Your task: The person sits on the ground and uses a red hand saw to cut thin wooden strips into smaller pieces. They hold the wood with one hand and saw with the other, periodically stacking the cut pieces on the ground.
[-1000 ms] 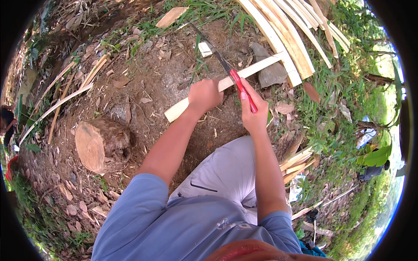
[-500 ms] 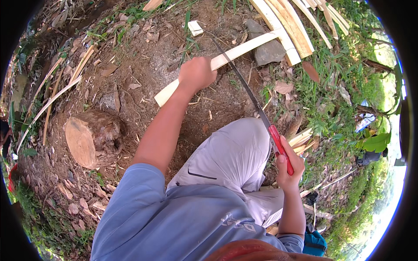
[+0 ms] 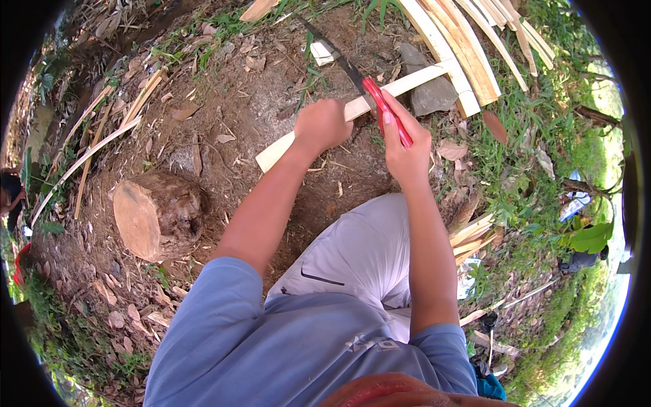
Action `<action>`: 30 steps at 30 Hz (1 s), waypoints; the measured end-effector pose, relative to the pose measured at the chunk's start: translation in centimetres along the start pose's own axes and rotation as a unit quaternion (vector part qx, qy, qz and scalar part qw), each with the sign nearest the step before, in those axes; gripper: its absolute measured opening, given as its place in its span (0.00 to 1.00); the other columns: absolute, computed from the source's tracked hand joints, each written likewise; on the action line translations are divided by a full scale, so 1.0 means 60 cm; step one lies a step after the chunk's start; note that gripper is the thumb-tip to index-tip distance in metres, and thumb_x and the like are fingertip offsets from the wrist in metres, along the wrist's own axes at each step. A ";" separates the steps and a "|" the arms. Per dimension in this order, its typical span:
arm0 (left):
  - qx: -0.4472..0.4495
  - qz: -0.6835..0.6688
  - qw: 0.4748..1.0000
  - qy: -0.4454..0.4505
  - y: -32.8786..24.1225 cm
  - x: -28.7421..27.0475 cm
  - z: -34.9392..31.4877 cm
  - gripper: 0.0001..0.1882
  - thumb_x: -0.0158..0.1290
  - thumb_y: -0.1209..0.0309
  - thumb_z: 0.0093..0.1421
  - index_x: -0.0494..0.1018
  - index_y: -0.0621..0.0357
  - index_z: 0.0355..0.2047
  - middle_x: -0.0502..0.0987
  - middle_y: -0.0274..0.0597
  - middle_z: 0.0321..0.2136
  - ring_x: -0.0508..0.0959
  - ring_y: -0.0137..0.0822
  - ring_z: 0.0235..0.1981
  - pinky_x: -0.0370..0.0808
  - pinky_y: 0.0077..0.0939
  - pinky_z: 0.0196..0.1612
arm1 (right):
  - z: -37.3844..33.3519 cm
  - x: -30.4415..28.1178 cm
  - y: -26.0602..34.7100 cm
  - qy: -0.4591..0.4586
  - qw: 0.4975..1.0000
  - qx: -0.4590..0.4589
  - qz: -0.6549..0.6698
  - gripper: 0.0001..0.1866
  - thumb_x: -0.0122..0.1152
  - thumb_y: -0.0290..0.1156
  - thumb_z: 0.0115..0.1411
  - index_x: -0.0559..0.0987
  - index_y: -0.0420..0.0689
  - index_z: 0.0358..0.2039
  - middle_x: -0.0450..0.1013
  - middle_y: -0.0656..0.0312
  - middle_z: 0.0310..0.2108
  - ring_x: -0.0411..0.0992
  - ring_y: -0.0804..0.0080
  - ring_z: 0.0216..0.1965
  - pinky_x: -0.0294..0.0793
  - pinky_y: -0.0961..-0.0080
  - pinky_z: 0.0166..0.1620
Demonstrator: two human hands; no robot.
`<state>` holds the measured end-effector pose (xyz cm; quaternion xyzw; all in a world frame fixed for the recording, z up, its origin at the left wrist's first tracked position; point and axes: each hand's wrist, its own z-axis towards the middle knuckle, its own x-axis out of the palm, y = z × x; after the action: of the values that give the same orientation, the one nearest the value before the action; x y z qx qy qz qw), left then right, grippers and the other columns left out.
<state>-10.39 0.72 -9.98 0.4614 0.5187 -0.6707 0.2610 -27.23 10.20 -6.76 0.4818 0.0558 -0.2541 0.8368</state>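
My left hand point(image 3: 324, 125) is closed around a pale wooden strip point(image 3: 413, 79), which slants from the lower left up to the right over a grey rock. In my right hand point(image 3: 409, 146) is a handsaw point(image 3: 344, 62), gripped by its red handle. The dark blade lies across the strip just right of my left hand and points to the upper left. A small pale wood offcut point(image 3: 321, 53) rests on the ground beside the blade.
The grey rock point(image 3: 434, 96) sits under the strip's right part. Several long boards point(image 3: 463, 51) lie at the upper right. A cut log point(image 3: 157, 216) stands at left, with thin wood strips point(image 3: 88, 154) beyond it. Dry leaves and grass cover much of the ground.
My right hand has pushed the saw forward and up to the left, so its handle is now beside the strip. My left hand keeps its grip; the whole view has shifted slightly.
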 end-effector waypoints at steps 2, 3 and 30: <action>-0.012 -0.002 1.000 0.009 -0.001 0.000 -0.001 0.16 0.63 0.61 0.58 0.84 0.60 0.41 0.87 0.58 0.37 0.87 0.59 0.41 0.84 0.53 0.49 | -0.007 -0.007 -0.005 0.002 1.000 -0.007 0.003 0.22 0.62 0.24 0.72 0.81 0.41 0.65 0.86 0.50 0.49 0.77 0.82 0.37 0.78 0.80 0.43; -0.016 0.002 1.000 0.009 -0.002 0.000 -0.002 0.16 0.63 0.62 0.58 0.85 0.60 0.41 0.87 0.58 0.37 0.87 0.59 0.42 0.84 0.53 0.49 | -0.019 -0.016 -0.002 0.020 1.000 0.020 -0.013 0.22 0.62 0.24 0.72 0.81 0.41 0.65 0.86 0.50 0.49 0.77 0.82 0.36 0.78 0.80 0.42; -0.009 -0.027 0.999 0.036 0.000 -0.012 0.003 0.17 0.61 0.63 0.57 0.85 0.61 0.42 0.87 0.59 0.39 0.87 0.58 0.44 0.83 0.52 0.51 | -0.011 -0.003 -0.002 0.004 0.999 0.028 -0.016 0.21 0.61 0.26 0.73 0.80 0.40 0.65 0.86 0.54 0.46 0.75 0.85 0.36 0.76 0.82 0.40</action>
<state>-10.17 0.46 -9.34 0.4687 0.5461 -0.6557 0.2287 -27.35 10.75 -7.11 0.5050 0.0602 -0.2670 0.8185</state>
